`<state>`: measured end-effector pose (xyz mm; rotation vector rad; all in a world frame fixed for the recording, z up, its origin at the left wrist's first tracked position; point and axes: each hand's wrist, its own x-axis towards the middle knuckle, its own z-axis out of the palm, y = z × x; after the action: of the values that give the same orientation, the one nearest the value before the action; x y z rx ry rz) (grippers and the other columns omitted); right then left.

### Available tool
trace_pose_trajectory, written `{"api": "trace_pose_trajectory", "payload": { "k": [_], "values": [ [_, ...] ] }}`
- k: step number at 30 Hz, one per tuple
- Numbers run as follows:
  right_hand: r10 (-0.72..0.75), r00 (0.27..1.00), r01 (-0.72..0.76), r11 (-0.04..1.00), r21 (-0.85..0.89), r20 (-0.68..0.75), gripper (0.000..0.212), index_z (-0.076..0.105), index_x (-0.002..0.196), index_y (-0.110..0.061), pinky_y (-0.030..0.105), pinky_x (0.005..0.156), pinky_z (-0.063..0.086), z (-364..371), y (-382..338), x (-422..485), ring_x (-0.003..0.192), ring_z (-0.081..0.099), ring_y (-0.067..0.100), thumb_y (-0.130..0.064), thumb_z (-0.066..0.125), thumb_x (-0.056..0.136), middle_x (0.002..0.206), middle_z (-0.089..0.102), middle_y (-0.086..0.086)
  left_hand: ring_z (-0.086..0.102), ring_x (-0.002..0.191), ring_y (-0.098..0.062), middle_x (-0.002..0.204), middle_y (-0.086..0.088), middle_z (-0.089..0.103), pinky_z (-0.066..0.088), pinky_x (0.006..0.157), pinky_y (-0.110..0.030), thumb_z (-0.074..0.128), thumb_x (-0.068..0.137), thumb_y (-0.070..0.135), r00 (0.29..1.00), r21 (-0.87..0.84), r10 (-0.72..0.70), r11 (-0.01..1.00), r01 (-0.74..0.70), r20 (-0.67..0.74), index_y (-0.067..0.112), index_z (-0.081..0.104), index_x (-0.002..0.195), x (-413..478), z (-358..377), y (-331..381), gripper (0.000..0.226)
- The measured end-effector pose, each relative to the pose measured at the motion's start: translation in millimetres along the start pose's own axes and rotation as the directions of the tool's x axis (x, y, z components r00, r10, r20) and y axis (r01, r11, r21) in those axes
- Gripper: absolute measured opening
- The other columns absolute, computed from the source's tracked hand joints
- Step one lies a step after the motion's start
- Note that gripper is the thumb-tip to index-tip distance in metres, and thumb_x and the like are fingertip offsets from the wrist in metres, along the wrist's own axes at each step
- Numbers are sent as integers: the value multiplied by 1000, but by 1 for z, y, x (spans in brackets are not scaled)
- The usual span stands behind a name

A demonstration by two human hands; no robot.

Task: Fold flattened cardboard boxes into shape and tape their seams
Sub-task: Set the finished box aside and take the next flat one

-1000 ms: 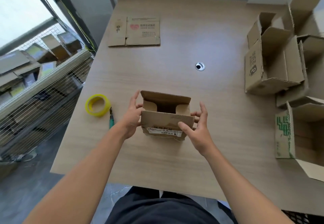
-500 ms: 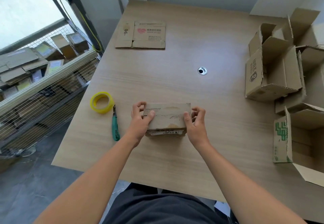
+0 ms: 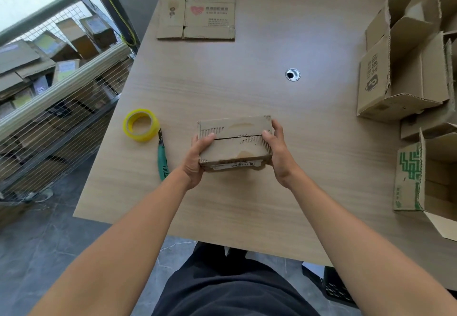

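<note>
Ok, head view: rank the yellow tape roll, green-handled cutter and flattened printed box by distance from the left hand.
1. Green-handled cutter, just to the left of the left hand.
2. Yellow tape roll, farther left and a little ahead.
3. Flattened printed box, far ahead, beyond both.

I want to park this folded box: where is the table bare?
Bare: mid table, between the small box, the flat cardboard and the cable hole; also the near edge. Crowded: open boxes along the right; tape roll and cutter at left.
</note>
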<state>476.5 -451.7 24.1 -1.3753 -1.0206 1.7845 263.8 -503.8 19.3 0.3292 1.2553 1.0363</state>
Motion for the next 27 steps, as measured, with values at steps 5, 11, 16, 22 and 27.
{"api": "trace_pose_trajectory", "payload": {
  "k": [5, 11, 16, 22, 27],
  "values": [
    [81, 996, -84, 995, 52, 46, 45, 51, 131, -50, 29, 50, 49, -4, -6, -5, 98, 68, 22, -38, 48, 88, 122, 68, -2, 54, 130, -37, 142, -16, 57, 51, 94, -48, 75, 61, 49, 1000, 23, -9, 1000, 9, 24, 14, 43, 148, -3, -2, -4, 99],
    [109, 994, -110, 986, 127, 12, 39, 51, 122, -31, 32, 57, 52, -3, 16, -15, 92, 69, 18, -35, 48, 83, 106, 70, -5, 64, 115, -31, 134, -15, 63, 51, 97, -51, 76, 65, 39, 999, 75, 21, 997, -24, 49, 20, 45, 143, 2, -9, -15, 85],
    [123, 991, -127, 990, 62, 57, 49, 48, 132, -35, 33, 63, 57, -8, 8, -22, 106, 65, 21, -38, 45, 83, 125, 64, 3, 69, 104, -25, 122, -9, 68, 58, 79, -36, 77, 63, 38, 993, 69, 92, 993, -96, 69, 20, 44, 142, 7, -7, -11, 87],
    [88, 994, -88, 996, 7, 70, 81, 21, 158, -41, 34, 77, 55, -7, -3, -22, 129, 56, 25, -36, 43, 80, 150, 48, -3, 70, 103, -22, 122, -5, 69, 59, 74, -40, 77, 62, 45, 996, 80, 64, 994, -69, 68, 30, 48, 136, 6, -5, -13, 81],
    [167, 982, -164, 985, -49, 84, 81, 4, 157, -51, 38, 83, 53, -9, 7, -21, 134, 52, 32, -48, 43, 86, 159, 38, 1, 71, 103, -27, 126, -14, 68, 59, 72, -44, 73, 60, 74, 990, 201, -134, 972, 121, 54, 26, 57, 135, 1, -16, -14, 90]
  ]
}}
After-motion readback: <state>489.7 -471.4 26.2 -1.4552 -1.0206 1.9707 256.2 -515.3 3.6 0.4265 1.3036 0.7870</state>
